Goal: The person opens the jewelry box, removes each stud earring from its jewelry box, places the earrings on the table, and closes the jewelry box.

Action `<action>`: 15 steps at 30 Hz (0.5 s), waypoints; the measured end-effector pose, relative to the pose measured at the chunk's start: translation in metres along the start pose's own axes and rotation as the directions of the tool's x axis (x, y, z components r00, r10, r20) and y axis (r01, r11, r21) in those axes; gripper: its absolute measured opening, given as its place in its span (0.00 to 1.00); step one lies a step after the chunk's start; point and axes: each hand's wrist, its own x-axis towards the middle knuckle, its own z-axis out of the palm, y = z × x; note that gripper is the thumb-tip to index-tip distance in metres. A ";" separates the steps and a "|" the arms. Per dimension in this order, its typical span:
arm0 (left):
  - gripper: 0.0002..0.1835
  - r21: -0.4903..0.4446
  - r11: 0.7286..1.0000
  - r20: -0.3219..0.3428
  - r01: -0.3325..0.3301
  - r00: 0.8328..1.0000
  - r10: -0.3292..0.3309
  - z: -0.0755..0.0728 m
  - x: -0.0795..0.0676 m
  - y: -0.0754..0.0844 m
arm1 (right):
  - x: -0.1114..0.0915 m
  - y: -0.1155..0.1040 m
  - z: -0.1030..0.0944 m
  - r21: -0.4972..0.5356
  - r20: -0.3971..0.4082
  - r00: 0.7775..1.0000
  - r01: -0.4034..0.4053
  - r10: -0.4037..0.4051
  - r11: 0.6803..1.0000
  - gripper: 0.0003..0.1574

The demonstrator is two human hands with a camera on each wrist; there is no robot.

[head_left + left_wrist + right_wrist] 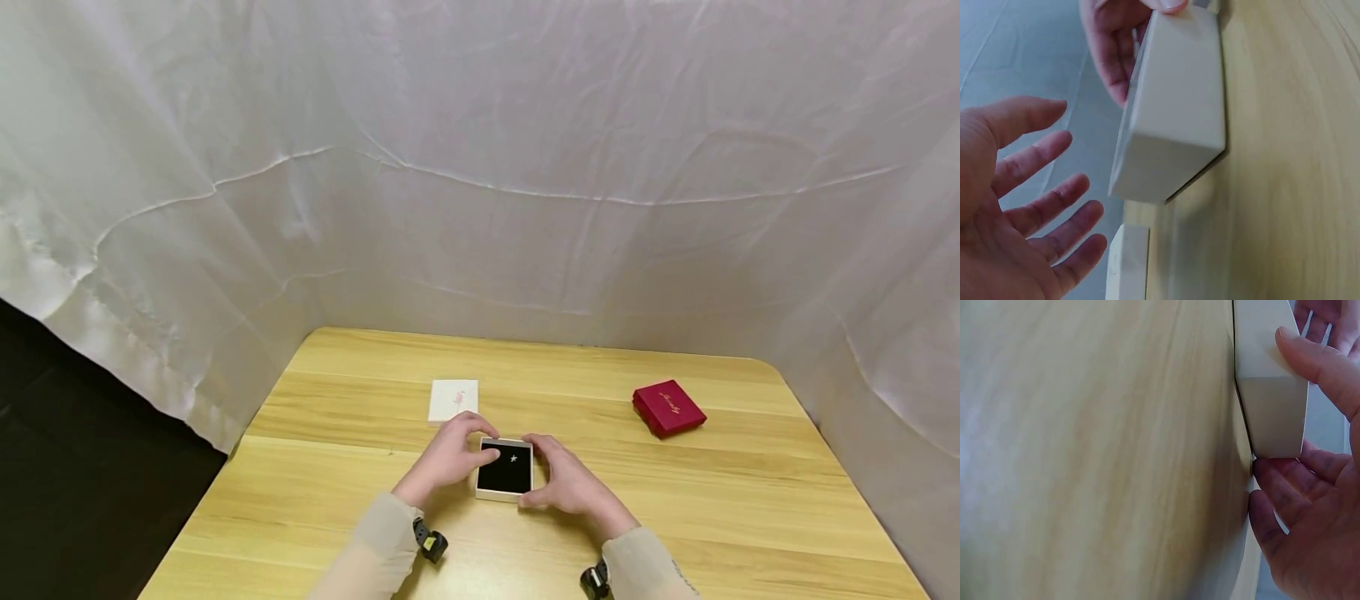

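Observation:
A white jewelry box sits on the table in front of me, its black padded inside facing up. A small silvery star-shaped piece of jewelry lies on the black pad. My right hand holds the box at its right side, thumb on the near wall and fingers around the far right corner. Above the box's left edge hovers my left hand. Its spread fingers stand apart from the box wall in the left wrist view.
A white square lid with a pink printed design lies behind my left hand. Farther right stands a dark red box with gold lettering. Pale hanging cloth encloses the wooden table at the back and sides.

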 end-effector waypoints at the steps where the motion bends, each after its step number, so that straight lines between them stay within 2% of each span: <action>1: 0.11 0.019 1.000 0.005 -0.004 1.000 0.004 0.002 0.001 0.000 | 0.000 0.000 0.000 -0.001 0.002 1.000 -0.001 0.001 1.000 0.58; 8: 0.10 0.110 0.994 0.056 -0.014 0.998 0.008 0.015 0.006 -0.001 | 0.000 -0.002 0.000 0.000 0.019 1.000 -0.007 0.007 1.000 0.58; 15: 0.09 0.171 0.985 0.079 -0.016 0.997 0.003 0.024 0.010 -0.003 | 0.000 -0.002 -0.001 0.002 0.016 1.000 -0.008 0.008 1.000 0.58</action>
